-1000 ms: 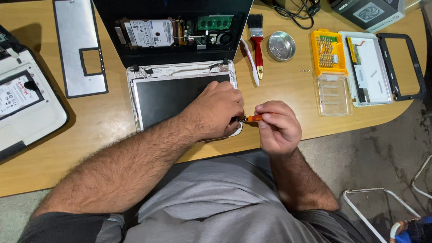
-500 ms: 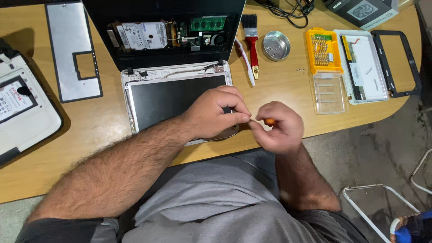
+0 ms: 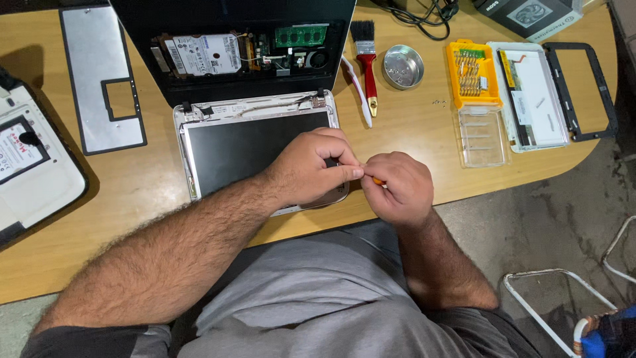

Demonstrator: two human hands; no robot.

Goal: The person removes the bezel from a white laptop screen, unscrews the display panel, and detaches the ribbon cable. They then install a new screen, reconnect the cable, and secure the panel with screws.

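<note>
An opened laptop lies on the wooden table, its screen panel [image 3: 252, 146] flat toward me and its uncovered base [image 3: 238, 53] showing a hard drive and a green memory stick. My left hand [image 3: 311, 169] rests over the screen's lower right corner, fingers curled and pinched toward my right hand. My right hand [image 3: 397, 185] is closed around a small orange-handled screwdriver [image 3: 377, 180], mostly hidden by the fingers. The two hands touch at the fingertips just off the panel's edge.
A red-handled brush [image 3: 364, 59] and a round metal dish [image 3: 403, 66] lie right of the laptop. Farther right sit an orange bit case [image 3: 472, 73], its clear lid [image 3: 482, 136], a spare screen panel [image 3: 533, 93] and a black bezel [image 3: 596, 86]. A grey cover plate [image 3: 99, 79] and a white laptop [image 3: 33, 166] lie left.
The hands have drawn closer together, and the right hand now covers most of the orange screwdriver. The view has shifted slightly.
</note>
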